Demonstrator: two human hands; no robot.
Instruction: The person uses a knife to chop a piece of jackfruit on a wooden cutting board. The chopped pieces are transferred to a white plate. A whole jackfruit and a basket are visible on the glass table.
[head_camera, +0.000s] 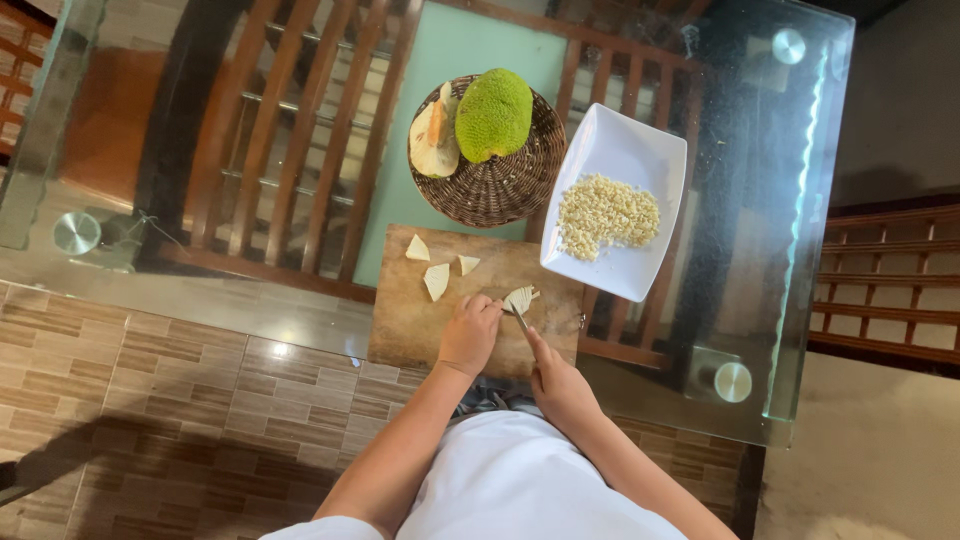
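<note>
1. The step in hand looked like slicing: a pale wedge of fruit (519, 298) lay on the wooden cutting board (410, 330), near the board's right edge and about midway between its far and near edges, and it already showed thin cuts fanned across it.
2. The left hand (469, 334) rested on the board with its fingers curled and its fingertips touching the wedge's left side, pinning it down rather than lifting it.
3. The right hand (560, 385) was closed around the handle of a knife (521, 320), whose blade pointed away from the person and met the wedge at its near side.
4. So the wedge sat just ahead of both hands, between the left fingertips and the blade, touching both.
5. By my judgement, the next cut called for the blade to come down close beside the last slice while the left fingertips kept back from the edge.
6. 3 more pale wedges (437, 279) lay apart near the board's far edge, left of the one being cut.
7. Beyond the board's far edge stood a wicker basket (500, 190) holding a green bumpy fruit (494, 114) and a cut piece (434, 140).
8. A white square dish (640, 150) with a heap of small pale bits (607, 214) overlapped the board's far right corner on the glass table (760, 200).
</note>
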